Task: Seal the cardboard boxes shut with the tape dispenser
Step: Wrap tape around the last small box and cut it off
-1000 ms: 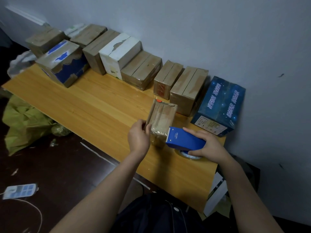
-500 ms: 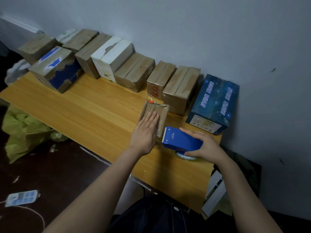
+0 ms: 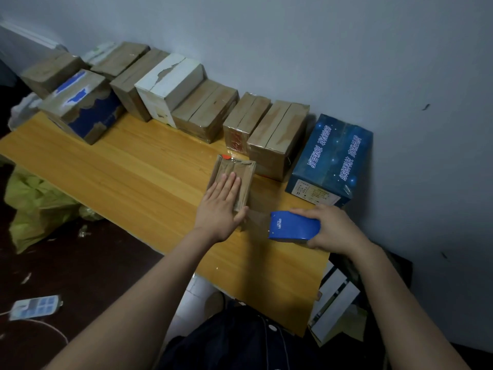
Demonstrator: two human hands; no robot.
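Cardboard box (image 3: 236,174) now lies flat on the desk (image 3: 133,169), in front of the taped box row (image 3: 202,110). Left hand (image 3: 221,206) presses on it, fingers straight. Right hand (image 3: 333,231) grips the blue tape dispenser (image 3: 294,229), pulled back from the box. A tape strip (image 3: 257,218) is stretched between them, so the cut is probably next.

The person's two forearms are bare along their whole visible length, the left forearm (image 3: 149,289) running to the left hand (image 3: 221,206) and the right forearm (image 3: 394,303) to the right hand (image 3: 333,228). Between the arms, low in the view, shows a dark garment (image 3: 234,345), navy to black, of matte cloth with soft folds. Thin pale seams (image 3: 267,348) run down it, and a small round white button (image 3: 272,327) sits near its upper edge. Whether it is a top or trousers cannot be told.
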